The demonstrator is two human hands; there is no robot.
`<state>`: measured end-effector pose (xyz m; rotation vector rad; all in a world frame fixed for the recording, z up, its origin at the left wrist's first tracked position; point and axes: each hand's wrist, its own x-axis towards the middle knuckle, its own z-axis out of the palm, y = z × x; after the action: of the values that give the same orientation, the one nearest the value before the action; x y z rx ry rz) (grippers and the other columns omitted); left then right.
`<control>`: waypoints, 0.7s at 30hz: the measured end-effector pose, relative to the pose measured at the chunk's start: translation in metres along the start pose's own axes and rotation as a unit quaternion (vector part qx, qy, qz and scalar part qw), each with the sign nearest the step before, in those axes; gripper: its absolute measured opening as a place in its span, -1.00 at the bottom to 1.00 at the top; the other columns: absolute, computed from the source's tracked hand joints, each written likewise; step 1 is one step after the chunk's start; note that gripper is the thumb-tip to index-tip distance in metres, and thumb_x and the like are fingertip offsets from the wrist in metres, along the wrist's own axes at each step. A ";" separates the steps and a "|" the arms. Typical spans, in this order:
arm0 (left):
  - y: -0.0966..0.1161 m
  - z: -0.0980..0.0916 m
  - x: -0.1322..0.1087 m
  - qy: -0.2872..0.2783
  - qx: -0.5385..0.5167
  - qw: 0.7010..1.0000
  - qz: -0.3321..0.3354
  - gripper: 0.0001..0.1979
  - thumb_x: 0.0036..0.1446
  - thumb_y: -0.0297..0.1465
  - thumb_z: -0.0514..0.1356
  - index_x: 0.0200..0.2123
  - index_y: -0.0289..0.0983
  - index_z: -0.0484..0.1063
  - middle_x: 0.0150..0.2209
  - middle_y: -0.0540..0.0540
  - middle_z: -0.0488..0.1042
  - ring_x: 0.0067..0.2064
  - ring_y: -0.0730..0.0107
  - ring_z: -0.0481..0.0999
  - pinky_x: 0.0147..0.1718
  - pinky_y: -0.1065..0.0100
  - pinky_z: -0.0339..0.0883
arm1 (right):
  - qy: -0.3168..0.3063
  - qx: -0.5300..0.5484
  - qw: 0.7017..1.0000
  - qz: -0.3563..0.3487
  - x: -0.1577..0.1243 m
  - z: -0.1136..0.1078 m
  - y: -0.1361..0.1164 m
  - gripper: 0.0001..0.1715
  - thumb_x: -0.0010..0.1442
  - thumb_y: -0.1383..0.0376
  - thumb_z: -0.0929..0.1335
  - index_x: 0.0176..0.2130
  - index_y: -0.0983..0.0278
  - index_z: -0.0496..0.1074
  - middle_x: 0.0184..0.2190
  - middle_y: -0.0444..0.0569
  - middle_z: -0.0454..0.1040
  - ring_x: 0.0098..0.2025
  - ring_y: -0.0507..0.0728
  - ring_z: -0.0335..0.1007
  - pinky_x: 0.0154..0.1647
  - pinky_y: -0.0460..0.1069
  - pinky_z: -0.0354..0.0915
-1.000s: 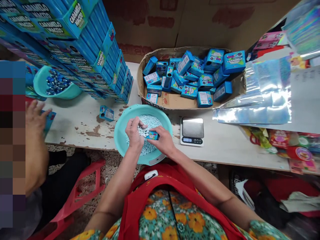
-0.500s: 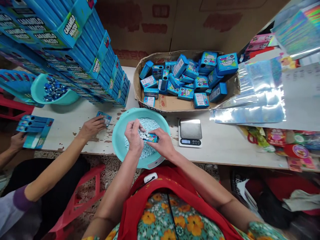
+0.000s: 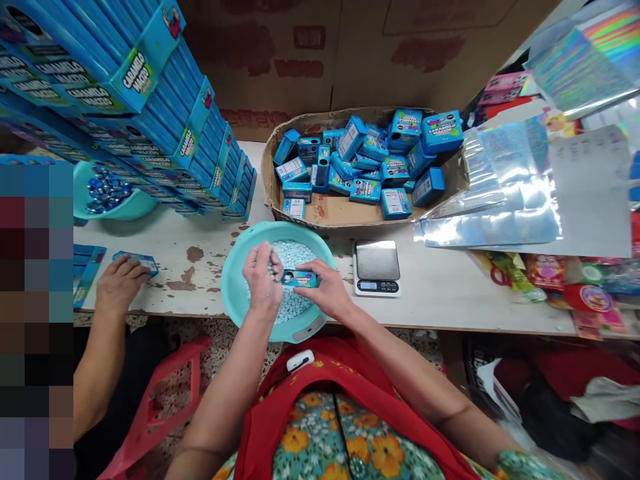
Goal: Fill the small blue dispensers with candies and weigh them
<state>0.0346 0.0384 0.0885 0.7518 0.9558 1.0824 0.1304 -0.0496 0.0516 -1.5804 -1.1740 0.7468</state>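
Observation:
Over a turquoise basin (image 3: 231, 280) of small pale blue candies (image 3: 295, 303), my left hand (image 3: 263, 277) is curled round some of the candies, a few of them showing between its fingers. Just to its right, my right hand (image 3: 327, 287) grips a small blue box (image 3: 304, 279) between thumb and fingers. The box lies sideways, its open end facing my left hand, with pale candy visible at the opening.
Right of the basin sits a digital scale (image 3: 377, 268). Behind is a cardboard tray (image 3: 333, 208) of blue boxes. Stacked display boxes (image 3: 165, 127) rise at the left, near a bowl of wrapped candies (image 3: 145, 203). Another person's hand (image 3: 120, 283) holds a blue box.
The box in my right hand has turned level and its opening now shows. My left hand has closed more around its candies. The other person's hand has moved left with a box.

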 end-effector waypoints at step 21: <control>-0.099 -0.097 -0.007 -0.247 0.707 0.651 -0.125 -0.69 0.04 -0.32 0.18 -0.13 -0.29 0.36 -0.14 -0.23 0.44 -0.07 0.12 0.43 -0.10 0.24 0.24 | 0.113 0.079 0.989 0.045 -0.026 -0.077 0.026 -0.59 -0.04 0.23 0.52 -0.14 0.16 0.48 -0.18 -0.06 0.43 -0.10 0.15 0.37 -0.03 0.08 0.29</control>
<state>-0.0174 0.0058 -0.0360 1.9705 1.2579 -0.3989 0.1977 -0.1018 0.0498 -1.5473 -0.8626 0.6814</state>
